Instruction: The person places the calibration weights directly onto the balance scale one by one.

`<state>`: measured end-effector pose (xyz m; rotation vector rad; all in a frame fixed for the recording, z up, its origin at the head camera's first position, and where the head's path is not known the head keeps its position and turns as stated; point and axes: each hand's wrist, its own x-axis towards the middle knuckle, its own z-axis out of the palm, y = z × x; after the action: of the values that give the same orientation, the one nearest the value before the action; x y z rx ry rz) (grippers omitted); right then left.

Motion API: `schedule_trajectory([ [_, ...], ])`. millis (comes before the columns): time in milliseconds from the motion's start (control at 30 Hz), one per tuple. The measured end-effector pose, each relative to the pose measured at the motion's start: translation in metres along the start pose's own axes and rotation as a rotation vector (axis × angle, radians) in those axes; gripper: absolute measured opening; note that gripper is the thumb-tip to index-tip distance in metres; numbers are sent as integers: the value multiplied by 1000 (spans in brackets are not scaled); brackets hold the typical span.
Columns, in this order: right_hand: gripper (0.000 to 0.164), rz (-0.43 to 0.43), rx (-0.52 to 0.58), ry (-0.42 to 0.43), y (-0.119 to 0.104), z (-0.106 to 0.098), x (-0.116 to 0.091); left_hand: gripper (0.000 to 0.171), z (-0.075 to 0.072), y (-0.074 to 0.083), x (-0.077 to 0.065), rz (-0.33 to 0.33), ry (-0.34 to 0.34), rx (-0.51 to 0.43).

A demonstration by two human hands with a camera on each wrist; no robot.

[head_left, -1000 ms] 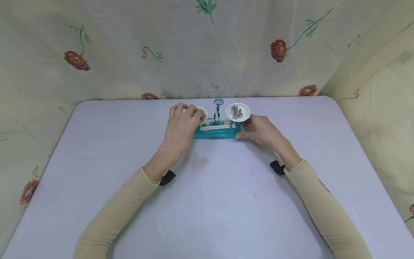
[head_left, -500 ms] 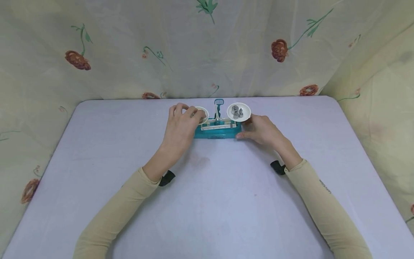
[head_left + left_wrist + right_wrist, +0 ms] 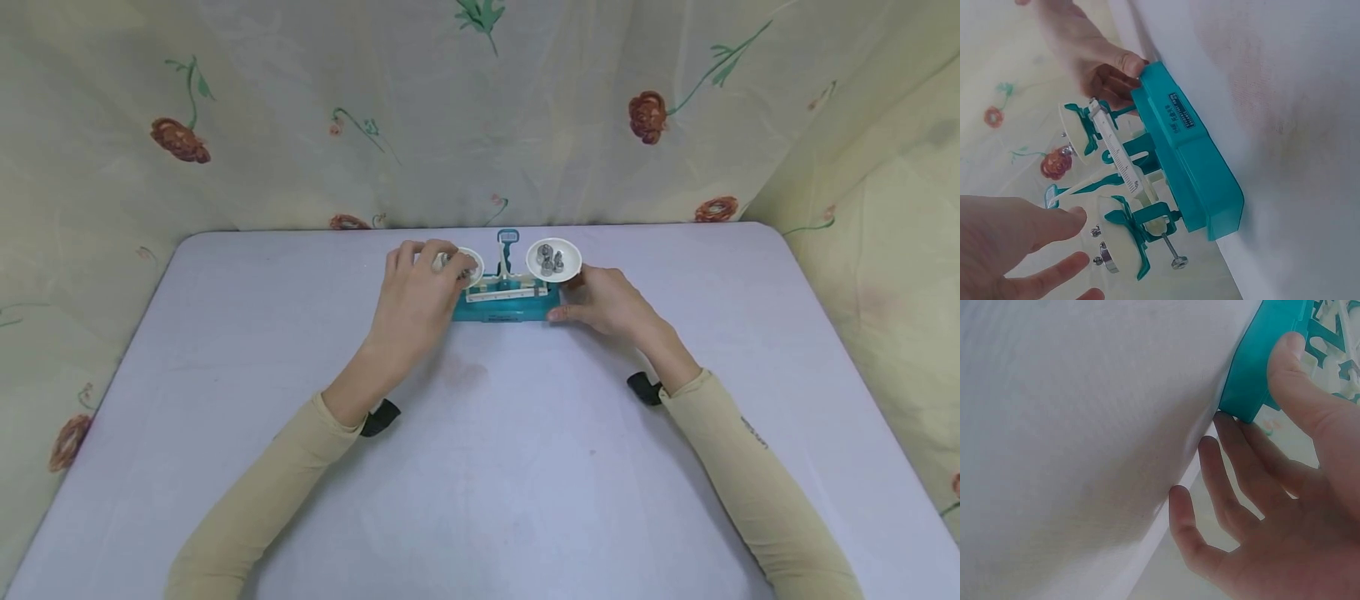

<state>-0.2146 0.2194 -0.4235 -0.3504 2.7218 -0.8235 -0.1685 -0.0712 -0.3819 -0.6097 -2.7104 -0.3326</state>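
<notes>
A teal balance scale (image 3: 504,310) stands near the table's far edge. My left hand (image 3: 416,296) is over its white left pan (image 3: 474,271), fingers spread and the thumb near the pan. In the left wrist view several small metal weights (image 3: 1106,256) sit on that pan, beside the tips of my thumb and a finger, with nothing visible between them. My right hand (image 3: 609,302) holds the right end of the teal base, thumb at the front and fingers at the end and behind. More metal weights (image 3: 547,265) rest on the white right pan (image 3: 573,260).
A pale cloth covers the table (image 3: 510,467), with its far edge just behind the scale. A floral curtain (image 3: 420,158) hangs behind and at both sides. Black wrist cameras (image 3: 643,388) sit beneath both wrists.
My left hand's fingers have spread and drawn slightly left, uncovering more of the left pan. The right hand and the scale have stayed in place.
</notes>
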Motion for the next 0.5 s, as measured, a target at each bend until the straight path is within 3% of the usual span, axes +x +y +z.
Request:
schedule_trajectory([
  [267,75,5,19,-8,1,1,-1,32,4,-4,-8,-33,-27,-57],
  [500,74,-21,13,-2,1,-1,-1,40,0,-8,-14,-64,-5,-59],
])
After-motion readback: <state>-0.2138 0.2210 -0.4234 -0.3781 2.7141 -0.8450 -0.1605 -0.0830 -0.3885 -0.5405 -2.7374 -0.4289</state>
